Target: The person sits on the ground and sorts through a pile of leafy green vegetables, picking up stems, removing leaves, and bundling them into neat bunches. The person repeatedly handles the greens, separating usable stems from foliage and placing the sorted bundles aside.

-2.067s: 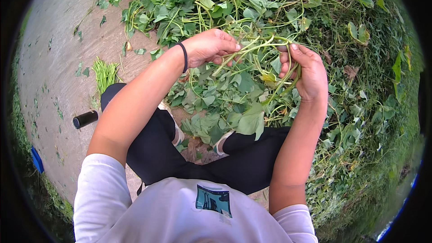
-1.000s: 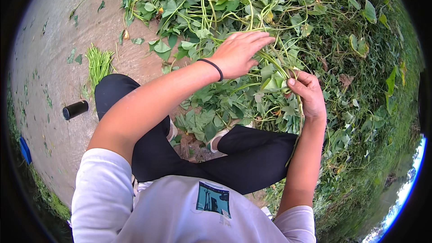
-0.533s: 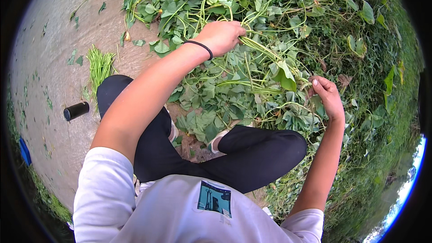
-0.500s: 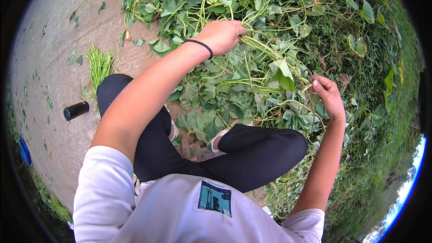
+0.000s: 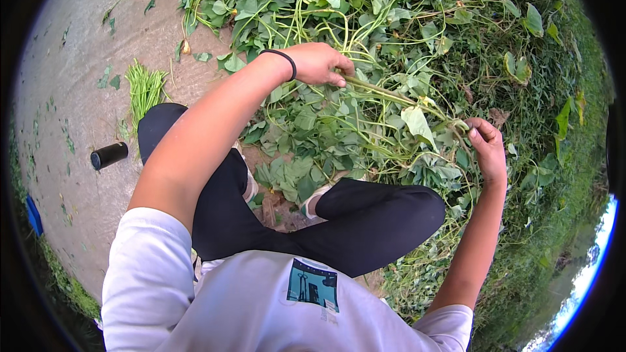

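Pinching vine (image 5: 391, 94), both grips (image 5: 319, 64) closed

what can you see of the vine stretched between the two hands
The vine is a thin pale-green stem running roughly straight from the left hand down-right to the right hand. Both hands grip its ends. One broad light-green leaf hangs near its middle. It passes above the heap of leafy vines.
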Motion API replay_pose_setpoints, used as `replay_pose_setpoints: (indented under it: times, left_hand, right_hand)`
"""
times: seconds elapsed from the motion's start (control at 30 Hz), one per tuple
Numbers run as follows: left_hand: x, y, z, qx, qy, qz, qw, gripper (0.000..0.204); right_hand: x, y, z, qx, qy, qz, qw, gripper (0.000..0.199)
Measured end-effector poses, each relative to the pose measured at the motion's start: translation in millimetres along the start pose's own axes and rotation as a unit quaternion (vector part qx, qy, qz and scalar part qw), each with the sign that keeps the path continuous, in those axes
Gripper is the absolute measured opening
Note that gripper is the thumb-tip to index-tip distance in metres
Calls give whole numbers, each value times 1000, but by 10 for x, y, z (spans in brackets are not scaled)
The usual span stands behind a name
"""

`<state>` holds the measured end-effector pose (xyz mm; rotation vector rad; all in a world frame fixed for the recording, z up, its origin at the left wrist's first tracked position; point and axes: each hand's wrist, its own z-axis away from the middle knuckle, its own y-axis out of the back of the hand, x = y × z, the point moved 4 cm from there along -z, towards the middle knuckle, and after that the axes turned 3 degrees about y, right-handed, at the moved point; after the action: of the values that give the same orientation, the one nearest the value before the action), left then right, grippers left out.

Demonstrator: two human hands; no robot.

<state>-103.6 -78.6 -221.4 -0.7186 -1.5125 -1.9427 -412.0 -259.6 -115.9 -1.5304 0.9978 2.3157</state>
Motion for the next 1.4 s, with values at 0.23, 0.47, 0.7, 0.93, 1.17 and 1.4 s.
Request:
replay_pose_setpoints:
  times: [0.23, 0.47, 0.7, 0.93, 1.17, 1.4]
  left_hand:
    - [-32, 376, 54, 255, 37, -102, 961, 23]
    - [84, 524, 108, 328, 54, -99, 938, 22]
    - [1, 521, 217, 372, 41, -227, 899, 14]
    - [-1047, 1110, 702, 473, 361, 96, 798, 30]
    - [-625, 1178, 614, 449, 4, 695, 561, 24]
    - [460, 1314, 263, 244, -141, 839, 466, 19]
  right_hand:
    - [-397, -166, 63, -14, 102, 159, 982, 13]
    - [-283, -185, -11, -15, 39, 124, 991, 15]
    - [-859, -1251, 79, -152, 229, 429, 860, 9]
    - [194, 326, 491, -46, 78, 639, 763, 5]
    - [2092, 2349, 2164, -170, -326, 674, 641, 29]
    - [-312, -408, 104, 88, 96, 340, 931, 29]
